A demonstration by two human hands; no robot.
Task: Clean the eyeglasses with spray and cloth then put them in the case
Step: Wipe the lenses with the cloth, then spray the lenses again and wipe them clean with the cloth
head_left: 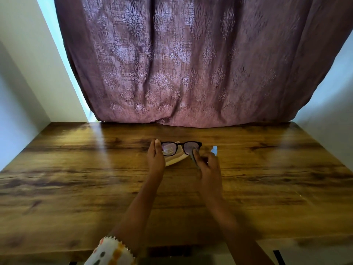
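Note:
Black-framed eyeglasses (181, 144) are held up above the wooden table (76, 178), lenses facing me. My left hand (156, 155) grips their left end. My right hand (209, 166) pinches a grey cloth (193, 156) and presses it against the right lens. A pale open case (174, 160) lies on the table just behind and below the glasses, partly hidden by my hands. A small spray bottle (214, 150) with a light cap stands just right of my right hand.
A purple patterned curtain (191, 64) hangs along the table's far edge. White walls (19, 83) close in on both sides. The table's near edge (57, 251) runs along the bottom of the view.

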